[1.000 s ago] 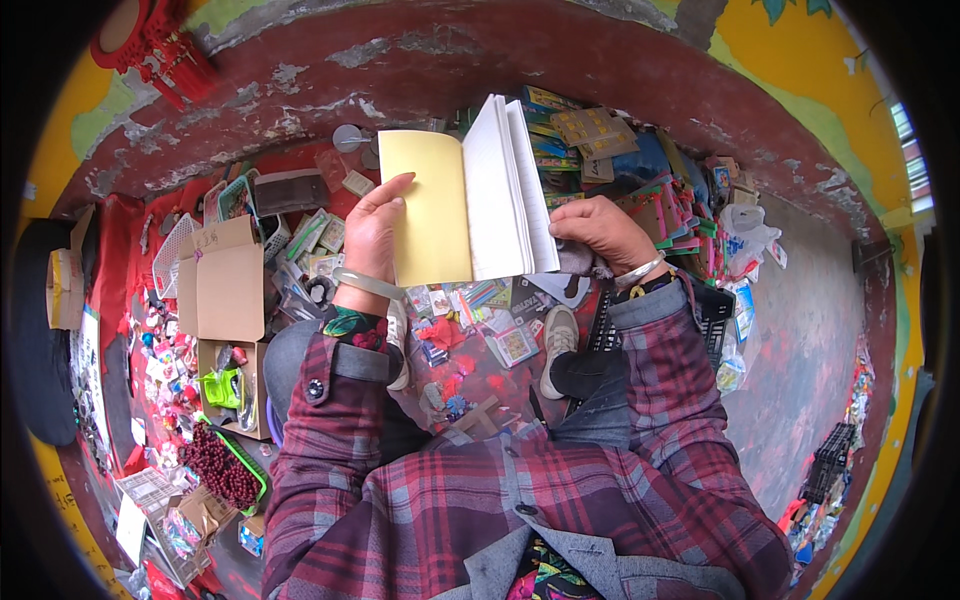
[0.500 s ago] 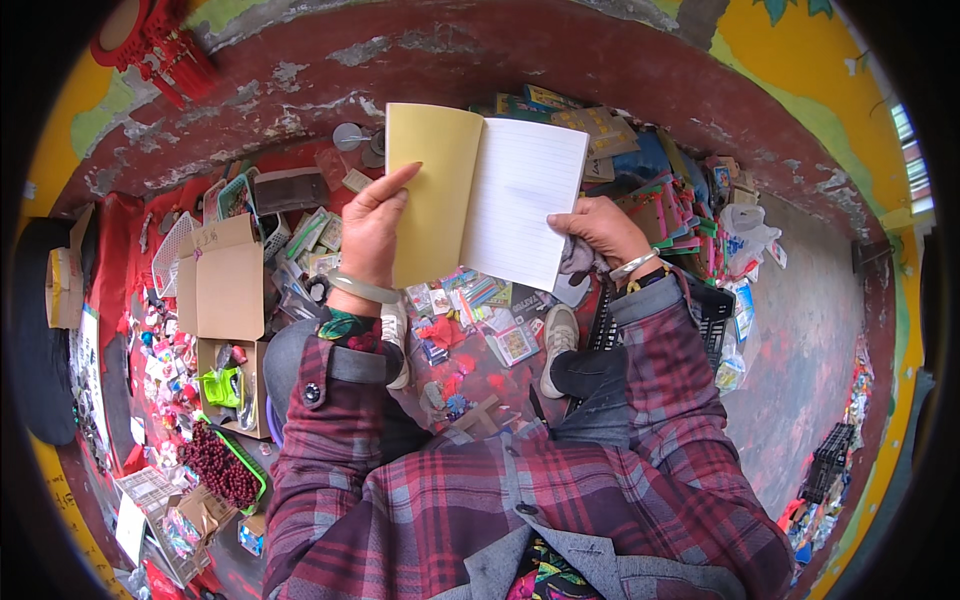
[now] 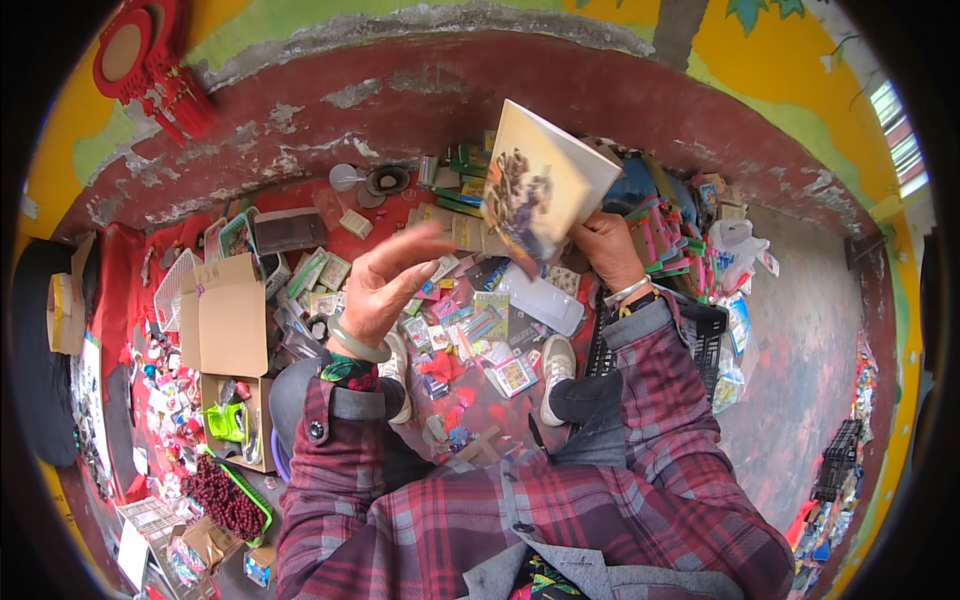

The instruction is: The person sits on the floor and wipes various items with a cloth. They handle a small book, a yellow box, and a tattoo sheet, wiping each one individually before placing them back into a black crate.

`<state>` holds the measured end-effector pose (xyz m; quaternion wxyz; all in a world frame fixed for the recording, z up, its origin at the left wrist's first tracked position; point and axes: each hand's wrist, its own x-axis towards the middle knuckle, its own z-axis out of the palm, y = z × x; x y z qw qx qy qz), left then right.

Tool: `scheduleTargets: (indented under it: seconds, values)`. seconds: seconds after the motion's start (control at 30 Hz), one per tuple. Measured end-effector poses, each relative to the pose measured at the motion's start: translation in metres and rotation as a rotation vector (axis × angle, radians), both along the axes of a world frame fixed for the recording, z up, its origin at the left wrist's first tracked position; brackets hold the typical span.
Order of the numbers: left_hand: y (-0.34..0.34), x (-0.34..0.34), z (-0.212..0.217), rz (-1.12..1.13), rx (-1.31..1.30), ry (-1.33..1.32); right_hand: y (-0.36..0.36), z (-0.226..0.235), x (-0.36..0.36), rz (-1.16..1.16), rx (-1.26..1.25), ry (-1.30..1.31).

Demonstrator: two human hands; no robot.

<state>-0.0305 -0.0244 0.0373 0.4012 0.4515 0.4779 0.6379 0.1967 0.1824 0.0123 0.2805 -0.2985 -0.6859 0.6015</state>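
My right hand (image 3: 612, 250) holds a closed notebook (image 3: 540, 190) with a pale cover and a dark picture on it, tilted up in front of me. My left hand (image 3: 385, 285) hangs free just left of the notebook, fingers spread and holding nothing, a green bangle on its wrist. Both forearms wear red plaid sleeves. Below the hands lies a heap of small packets and cards (image 3: 470, 330) on a red cloth, and my two shoes (image 3: 555, 365) rest among them.
An open cardboard box (image 3: 225, 315) stands at the left beside a wire basket (image 3: 172, 285). A black plastic crate (image 3: 705, 330) sits at the right by stacked coloured packets (image 3: 680, 235). A red curved wall (image 3: 420, 100) runs behind. A tray of dark beads (image 3: 225, 495) lies lower left.
The notebook was open and held by both hands; now it is closed and only my right hand holds it. My left hand has let go and dropped to the left.
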Motion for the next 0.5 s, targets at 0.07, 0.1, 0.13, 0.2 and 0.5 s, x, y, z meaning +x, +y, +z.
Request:
scheduleTargets:
  seconds: [0.07,0.1,0.13,0.2,0.5]
  values:
    - [0.0,-0.02,-0.019,-0.087,-0.102,0.146,-0.004,0.004,-0.001,0.006,-0.122,0.125]
    - [0.002,-0.019,-0.023,-0.001,-0.127,0.089,-0.003,0.006,-0.001,0.047,-0.174,0.141]
    - [0.003,-0.018,-0.026,0.084,-0.151,0.032,-0.004,0.01,0.001,0.109,-0.268,0.134]
    - [0.008,-0.012,-0.024,0.197,-0.12,-0.077,-0.008,0.02,0.006,0.233,-0.46,0.117]
    - [0.012,0.008,-0.029,-0.165,-0.162,-0.59,-0.024,0.004,-0.005,0.425,-0.501,0.006]
